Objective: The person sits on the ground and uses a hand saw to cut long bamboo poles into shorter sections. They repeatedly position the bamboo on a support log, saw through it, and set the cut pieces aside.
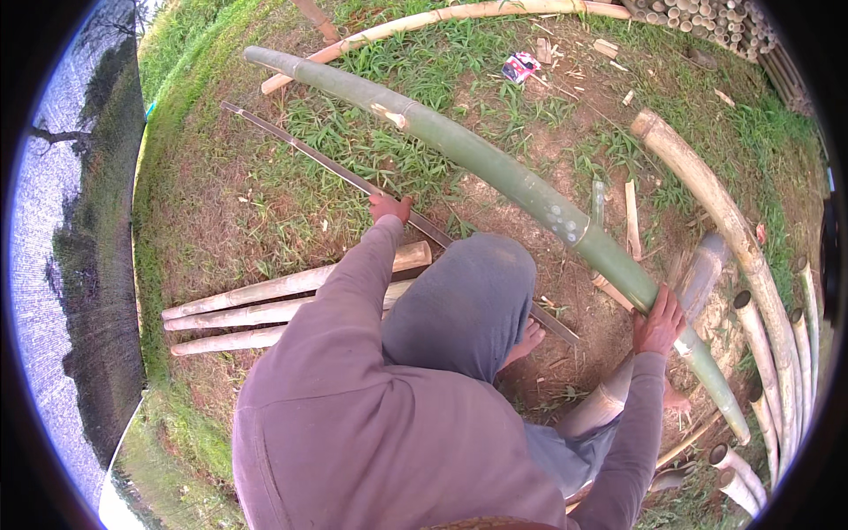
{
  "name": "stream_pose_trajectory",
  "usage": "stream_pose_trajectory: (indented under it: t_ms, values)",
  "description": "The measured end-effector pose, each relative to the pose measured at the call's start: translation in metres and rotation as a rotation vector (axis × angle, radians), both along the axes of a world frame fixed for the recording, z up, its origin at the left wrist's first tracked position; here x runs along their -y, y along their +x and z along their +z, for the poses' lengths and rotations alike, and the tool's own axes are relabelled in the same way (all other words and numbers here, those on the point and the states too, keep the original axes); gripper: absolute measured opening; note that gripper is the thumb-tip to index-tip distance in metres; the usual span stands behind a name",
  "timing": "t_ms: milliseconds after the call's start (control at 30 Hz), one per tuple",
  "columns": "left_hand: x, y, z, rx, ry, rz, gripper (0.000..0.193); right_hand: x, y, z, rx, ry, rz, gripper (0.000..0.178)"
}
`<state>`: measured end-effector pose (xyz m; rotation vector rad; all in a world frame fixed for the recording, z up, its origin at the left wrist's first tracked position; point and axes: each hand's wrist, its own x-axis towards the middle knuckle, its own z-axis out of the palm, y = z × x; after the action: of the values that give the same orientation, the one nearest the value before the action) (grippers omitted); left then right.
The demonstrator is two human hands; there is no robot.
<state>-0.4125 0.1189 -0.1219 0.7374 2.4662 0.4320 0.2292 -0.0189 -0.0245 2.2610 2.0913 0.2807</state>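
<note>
A long, thin, straight bar (305, 152), dark with a lighter edge, slants over the grass and passes beside my bent knee. My left hand (389, 208) is closed round it near its middle. A thick green bamboo pole (499, 168) runs from the far left down to the near right, beyond the bar. My right hand (658, 323) grips its near part from above, fingers laid over its curve. Under that part, a thick pale bamboo piece (700, 276) lies crosswise. My bare foot (527, 343) is on the dirt by the bar's near end.
Three pale poles (243, 315) lie on my left. A long dry bamboo pole (707, 181) and several shorter ones (757, 344) lie on the right. Another pole (442, 16) crosses the far side. Stacked bamboo (707, 25) and a red-and-white packet (520, 67) are farther off.
</note>
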Motion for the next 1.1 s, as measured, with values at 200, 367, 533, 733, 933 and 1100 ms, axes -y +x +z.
stream_pose_trajectory:
  t_ms: [200, 367, 533, 733, 933, 1100]
  values:
    - [-0.006, 0.034, -0.053, 0.021, -0.133, 0.176, 0.115, 0.001, -0.026, 0.007, -0.033, 0.012, -0.136, 0.084]
    - [-0.003, -0.012, -0.088, 0.047, -0.116, 0.257, 0.101, 0.02, -0.097, 0.033, -0.054, 0.175, 0.264, 0.081]
    - [0.002, -0.009, -0.088, 0.194, -0.041, 0.335, 0.081, 0.057, -0.164, -0.033, -0.152, -0.418, 0.252, 0.083]
    - [0.002, 0.009, -0.051, -0.021, -0.098, 0.193, 0.086, 0.06, -0.189, -0.104, -0.196, -0.719, 0.111, 0.095]
    - [-0.004, 0.002, -0.068, 0.117, -0.031, 0.372, 0.086, 0.058, -0.179, -0.115, -0.326, -0.765, 0.172, 0.087]
    - [0.004, -0.014, -0.077, 0.376, 0.205, 0.471, 0.055, 0.067, -0.171, -0.171, -0.45, -0.577, 0.108, 0.072]
